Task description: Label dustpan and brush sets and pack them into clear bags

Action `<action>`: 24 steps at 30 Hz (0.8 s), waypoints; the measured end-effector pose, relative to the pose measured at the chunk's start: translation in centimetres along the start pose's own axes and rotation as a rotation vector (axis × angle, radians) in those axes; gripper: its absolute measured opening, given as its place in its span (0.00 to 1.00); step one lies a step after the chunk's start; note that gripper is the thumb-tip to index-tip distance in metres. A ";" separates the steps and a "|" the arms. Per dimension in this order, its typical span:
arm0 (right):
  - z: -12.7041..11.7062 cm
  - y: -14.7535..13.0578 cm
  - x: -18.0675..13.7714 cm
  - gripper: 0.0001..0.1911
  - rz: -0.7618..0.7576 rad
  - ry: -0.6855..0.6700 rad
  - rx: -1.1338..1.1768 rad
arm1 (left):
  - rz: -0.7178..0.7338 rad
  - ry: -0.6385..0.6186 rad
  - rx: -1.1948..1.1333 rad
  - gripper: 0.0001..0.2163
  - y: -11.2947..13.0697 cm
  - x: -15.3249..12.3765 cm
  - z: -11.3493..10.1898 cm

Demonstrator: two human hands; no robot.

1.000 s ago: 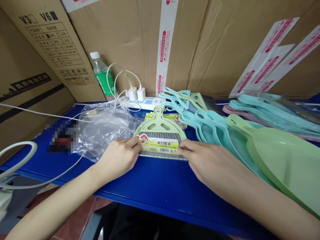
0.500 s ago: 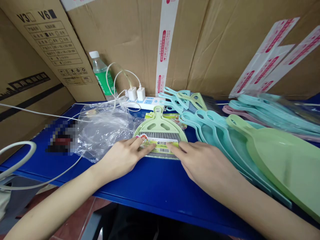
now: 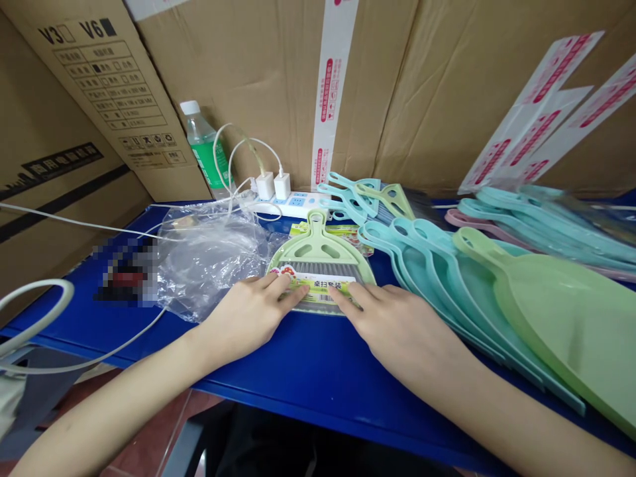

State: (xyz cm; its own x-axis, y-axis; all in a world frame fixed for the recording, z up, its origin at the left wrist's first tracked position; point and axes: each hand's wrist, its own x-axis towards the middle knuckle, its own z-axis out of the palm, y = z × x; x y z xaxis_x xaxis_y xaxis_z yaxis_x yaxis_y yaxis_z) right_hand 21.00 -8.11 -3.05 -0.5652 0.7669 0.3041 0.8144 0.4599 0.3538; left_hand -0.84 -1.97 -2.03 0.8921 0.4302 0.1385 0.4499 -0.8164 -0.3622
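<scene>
A light green dustpan and brush set (image 3: pixel 317 246) lies on the blue table, handle pointing away from me. Grey bristles show above a yellow and white label (image 3: pixel 326 285) across its near part. My left hand (image 3: pixel 248 311) is closed over the near left side, thumb stretched onto the label and the other fingers bent. On the near right side my right hand (image 3: pixel 392 318) is closed in the same way, finger and thumb tips touching the label. The undersides of both hands are hidden.
Crumpled clear plastic bags (image 3: pixel 209 258) lie at left. Behind stand a power strip (image 3: pixel 298 204) with plugged chargers and a green-labelled bottle (image 3: pixel 209 152). Several turquoise dustpans (image 3: pixel 447 278) and a larger green dustpan (image 3: pixel 556 298) fill the right side. Cardboard boxes (image 3: pixel 278 79) wall the back.
Both hands stay at the set's near sides. The right fingertips have shifted slightly, and more of the label's printing shows. The view has moved a little.
</scene>
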 end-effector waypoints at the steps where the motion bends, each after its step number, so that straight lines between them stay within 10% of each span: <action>1: 0.0 0.1 -0.1 0.23 0.001 0.004 -0.002 | -0.008 -0.005 -0.007 0.18 0.0 0.0 -0.1; 24: -1.0 3.2 -1.3 0.20 0.061 -0.119 0.255 | -0.070 0.058 -0.091 0.15 -1.6 -0.6 -1.2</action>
State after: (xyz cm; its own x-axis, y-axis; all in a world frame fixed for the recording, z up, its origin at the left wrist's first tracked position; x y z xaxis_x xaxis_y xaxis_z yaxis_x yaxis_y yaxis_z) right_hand 24.18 -8.04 -1.46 -0.5067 0.8369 0.2068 0.8619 0.4971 0.1000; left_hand -2.06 -1.39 -0.38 0.8580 0.4667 0.2143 0.5110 -0.8179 -0.2646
